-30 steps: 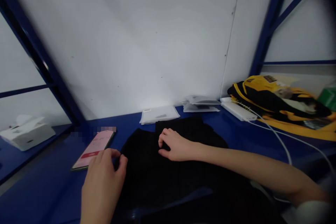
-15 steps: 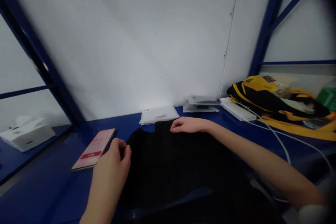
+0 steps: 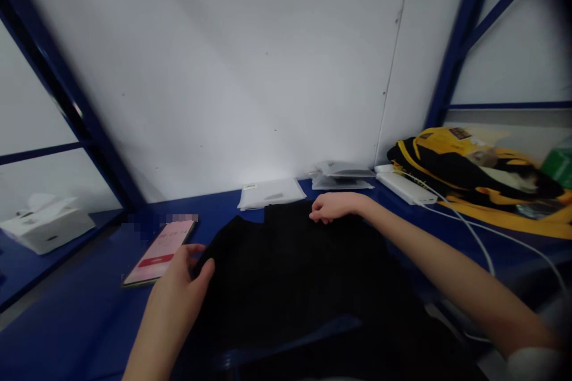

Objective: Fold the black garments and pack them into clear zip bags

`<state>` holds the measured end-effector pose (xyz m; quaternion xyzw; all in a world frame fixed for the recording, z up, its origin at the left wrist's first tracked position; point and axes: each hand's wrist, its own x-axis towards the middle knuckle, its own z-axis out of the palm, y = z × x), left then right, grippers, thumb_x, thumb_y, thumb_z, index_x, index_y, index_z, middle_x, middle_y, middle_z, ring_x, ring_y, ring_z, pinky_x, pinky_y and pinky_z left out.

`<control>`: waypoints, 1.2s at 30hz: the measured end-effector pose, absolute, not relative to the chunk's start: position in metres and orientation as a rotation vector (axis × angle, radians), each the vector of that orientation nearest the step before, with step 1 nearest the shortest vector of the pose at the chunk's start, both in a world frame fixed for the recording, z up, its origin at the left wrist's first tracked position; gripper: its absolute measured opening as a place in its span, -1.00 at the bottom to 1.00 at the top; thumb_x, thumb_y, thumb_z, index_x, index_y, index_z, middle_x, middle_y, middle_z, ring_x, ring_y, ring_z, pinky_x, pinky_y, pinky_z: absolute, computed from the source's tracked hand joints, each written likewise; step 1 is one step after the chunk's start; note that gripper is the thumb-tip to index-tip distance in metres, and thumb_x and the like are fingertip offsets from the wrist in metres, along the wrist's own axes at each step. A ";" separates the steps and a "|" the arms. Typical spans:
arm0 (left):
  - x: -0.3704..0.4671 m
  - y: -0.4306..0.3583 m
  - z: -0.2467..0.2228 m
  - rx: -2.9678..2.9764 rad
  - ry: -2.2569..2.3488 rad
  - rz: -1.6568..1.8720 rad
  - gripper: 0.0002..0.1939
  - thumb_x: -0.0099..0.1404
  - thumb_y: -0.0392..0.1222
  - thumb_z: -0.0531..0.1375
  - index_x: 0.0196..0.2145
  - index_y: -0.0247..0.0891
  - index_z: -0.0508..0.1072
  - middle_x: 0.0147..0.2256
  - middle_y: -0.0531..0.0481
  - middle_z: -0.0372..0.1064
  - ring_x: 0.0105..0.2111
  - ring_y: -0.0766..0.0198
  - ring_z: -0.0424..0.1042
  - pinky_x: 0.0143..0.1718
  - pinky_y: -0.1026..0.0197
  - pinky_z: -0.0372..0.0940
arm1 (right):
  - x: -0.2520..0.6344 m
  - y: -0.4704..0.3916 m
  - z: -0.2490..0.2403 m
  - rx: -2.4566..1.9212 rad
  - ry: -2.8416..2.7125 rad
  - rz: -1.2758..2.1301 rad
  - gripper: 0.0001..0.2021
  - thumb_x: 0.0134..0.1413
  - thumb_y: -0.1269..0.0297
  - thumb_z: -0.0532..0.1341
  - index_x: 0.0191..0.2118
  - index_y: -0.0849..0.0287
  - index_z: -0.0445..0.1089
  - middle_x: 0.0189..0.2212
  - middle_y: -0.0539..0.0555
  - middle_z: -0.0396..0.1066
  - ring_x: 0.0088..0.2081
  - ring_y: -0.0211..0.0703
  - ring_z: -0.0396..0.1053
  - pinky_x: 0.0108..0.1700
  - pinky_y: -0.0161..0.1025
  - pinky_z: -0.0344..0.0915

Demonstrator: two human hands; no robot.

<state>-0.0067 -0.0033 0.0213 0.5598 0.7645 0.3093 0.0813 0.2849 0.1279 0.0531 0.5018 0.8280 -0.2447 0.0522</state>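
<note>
A black garment [image 3: 286,274] lies across the blue table in front of me; its exact kind is hard to make out in the dark cloth. At its left edge, my left hand [image 3: 183,286] is closed on the fabric, with the thumb on the near side and the fingers beyond it. My right hand [image 3: 335,207] rests at the far edge, its fingers curled down and pinching the cloth. The palms of both hands are hidden from view.
A phone [image 3: 163,247] with a lit screen lies just beyond my left hand. Flat plastic packets [image 3: 272,193] sit along the wall. Farther right are a white power bank [image 3: 406,187] with a cable and a black-and-yellow bag [image 3: 469,161]. A tissue box [image 3: 49,223] stands at far left.
My left hand has moved left and toward me, with the garment's left edge spreading that way. My right hand has shifted slightly right along the far edge.
</note>
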 end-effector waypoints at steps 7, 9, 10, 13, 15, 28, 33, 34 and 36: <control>0.045 0.006 0.056 2.001 2.129 1.269 -0.74 0.16 -0.10 0.04 -0.19 -0.21 0.26 -0.34 -0.01 0.32 -0.32 0.18 0.38 -0.35 0.21 0.25 | 0.298 0.145 0.045 1.559 2.413 -0.865 -0.72 0.06 0.23 0.00 -0.42 0.26 0.38 -0.54 0.05 0.38 -0.52 -0.29 0.30 -0.44 -0.34 0.14; 0.066 0.008 0.062 2.172 2.037 1.272 -0.82 0.19 -0.20 0.02 -0.22 -0.22 0.27 -0.31 -0.02 0.33 -0.30 0.20 0.37 -0.31 0.21 0.25 | 0.300 0.149 0.043 1.585 2.359 -0.924 -0.74 0.08 0.27 -0.02 -0.41 0.25 0.36 -0.55 0.03 0.37 -0.53 -0.32 0.29 -0.44 -0.35 0.14; 0.077 0.009 0.064 2.259 1.986 1.263 -0.84 0.20 -0.26 0.00 -0.24 -0.23 0.27 -0.29 -0.02 0.32 -0.29 0.22 0.36 -0.28 0.22 0.24 | 0.301 0.150 0.042 1.599 2.335 -0.943 -0.75 0.08 0.29 -0.03 -0.41 0.25 0.36 -0.56 0.03 0.36 -0.54 -0.32 0.29 -0.44 -0.35 0.14; 0.109 0.012 0.063 2.468 1.880 1.028 -0.83 0.24 -0.35 -0.07 -0.27 -0.24 0.27 -0.25 -0.03 0.27 -0.37 0.30 0.36 -0.33 0.26 0.25 | 0.300 0.152 0.041 1.631 2.282 -0.971 -0.76 0.07 0.32 -0.04 -0.40 0.25 0.34 -0.57 0.02 0.36 -0.55 -0.33 0.29 -0.46 -0.36 0.13; 0.127 0.013 0.056 2.607 1.784 0.789 -0.78 0.25 -0.38 -0.11 -0.23 -0.23 0.26 -0.21 -0.05 0.24 -0.36 0.30 0.36 -0.37 0.27 0.26 | 0.300 0.152 0.042 1.635 2.262 -0.982 -0.75 0.08 0.33 -0.05 -0.40 0.26 0.34 -0.57 0.02 0.36 -0.56 -0.34 0.28 -0.47 -0.37 0.13; 0.117 -0.004 0.051 2.522 1.702 0.652 -0.64 0.32 -0.16 -0.13 0.03 -0.22 0.20 -0.03 -0.11 0.28 -0.03 0.18 0.27 -0.08 0.18 0.20 | 0.310 0.161 0.040 1.609 2.316 -0.935 -0.75 0.09 0.34 -0.05 -0.40 0.28 0.34 -0.62 0.00 0.30 -0.59 -0.36 0.23 -0.46 -0.38 0.13; 0.093 0.010 0.053 2.279 2.098 0.348 -0.64 0.29 -0.12 -0.10 -0.03 -0.28 0.25 -0.19 -0.18 0.37 -0.24 0.08 0.39 -0.32 0.16 0.24 | 0.315 0.159 0.049 1.676 2.402 -0.774 -0.78 0.04 0.33 0.00 -0.41 0.28 0.36 -0.62 0.02 0.28 -0.58 -0.33 0.19 -0.48 -0.36 0.10; 0.091 0.012 0.051 2.252 2.080 0.307 -0.63 0.29 -0.11 -0.10 -0.01 -0.28 0.23 -0.22 -0.18 0.39 -0.28 0.07 0.41 -0.34 0.15 0.23 | 0.316 0.159 0.051 1.696 2.418 -0.745 -0.79 0.02 0.34 0.01 -0.41 0.27 0.36 -0.61 0.02 0.28 -0.58 -0.33 0.19 -0.49 -0.36 0.10; 0.091 0.017 0.045 2.221 2.049 0.271 -0.60 0.29 -0.10 -0.11 0.02 -0.29 0.20 -0.27 -0.21 0.41 -0.29 0.03 0.42 -0.37 0.14 0.22 | 0.317 0.158 0.053 1.731 2.439 -0.697 -0.81 -0.01 0.35 0.02 -0.40 0.25 0.37 -0.59 0.03 0.29 -0.56 -0.31 0.20 -0.50 -0.35 0.09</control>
